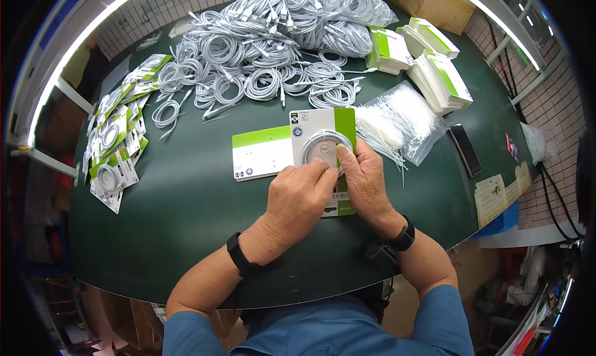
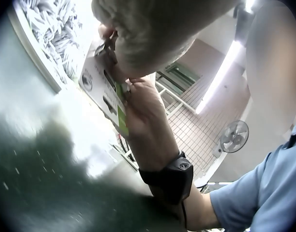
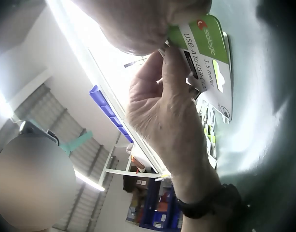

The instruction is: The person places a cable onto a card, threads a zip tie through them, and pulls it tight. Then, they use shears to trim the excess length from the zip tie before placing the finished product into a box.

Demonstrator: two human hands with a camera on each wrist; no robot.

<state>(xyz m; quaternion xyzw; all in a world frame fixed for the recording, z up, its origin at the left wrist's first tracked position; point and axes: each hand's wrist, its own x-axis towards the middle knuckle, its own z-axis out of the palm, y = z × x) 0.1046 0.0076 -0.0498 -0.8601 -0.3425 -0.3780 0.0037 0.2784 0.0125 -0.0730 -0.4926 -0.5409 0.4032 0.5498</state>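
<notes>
A coiled white cable [image 1: 308, 146] lies against a white and green card [image 1: 313, 121], whose printed face shows in the left wrist view [image 2: 96, 82] and the right wrist view [image 3: 206, 46]. The right hand [image 1: 367, 181] grips the card's right side, thumb over the coil. At the coil's lower edge, the left hand [image 1: 299, 198] pinches with thumb and fingers; its fingertips are partly hidden. Left of the held card, another white and green card [image 1: 264, 151] lies on the table. The right hand [image 2: 145, 104] and left hand [image 3: 169, 106] appear across the card in the opposite wrist views.
Coiled cables [image 1: 248, 52] are heaped at the back. Cards with cables [image 1: 115, 135] lie at the left. Card stacks [image 1: 439, 83], a bag of white ties [image 1: 410, 117], a phone [image 1: 465, 150] and paper pieces [image 1: 493, 198] are on the right of the green table [image 1: 186, 201].
</notes>
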